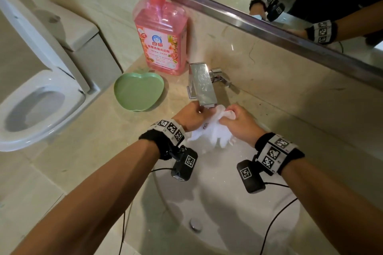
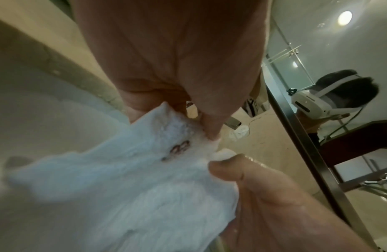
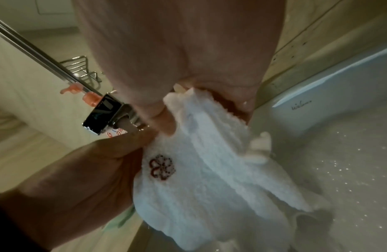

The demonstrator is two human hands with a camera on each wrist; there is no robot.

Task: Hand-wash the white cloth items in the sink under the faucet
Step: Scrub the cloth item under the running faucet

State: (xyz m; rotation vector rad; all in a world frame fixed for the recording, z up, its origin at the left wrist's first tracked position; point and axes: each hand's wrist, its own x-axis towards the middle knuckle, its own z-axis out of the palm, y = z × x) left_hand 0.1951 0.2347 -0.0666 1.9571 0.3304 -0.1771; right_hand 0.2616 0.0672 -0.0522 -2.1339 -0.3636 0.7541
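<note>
From the head camera, both hands, left hand (image 1: 191, 115) and right hand (image 1: 240, 121), pinched a white terry cloth with a red embroidered flower (image 1: 211, 130) under the square chrome faucet (image 1: 203, 85), above the pale round sink (image 1: 217, 203).

The left wrist camera showed curled fingers (image 2: 209, 117) gripping the cloth's top edge.

In the right wrist camera, the cloth hung from the right fingers (image 3: 164, 122).

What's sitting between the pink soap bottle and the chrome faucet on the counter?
Nothing: bare beige marble counter separates the pink pump bottle from the chrome faucet, per head view.

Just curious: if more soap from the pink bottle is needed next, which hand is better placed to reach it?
Probably the left hand: the bottle stands on its side of the faucet.
</note>
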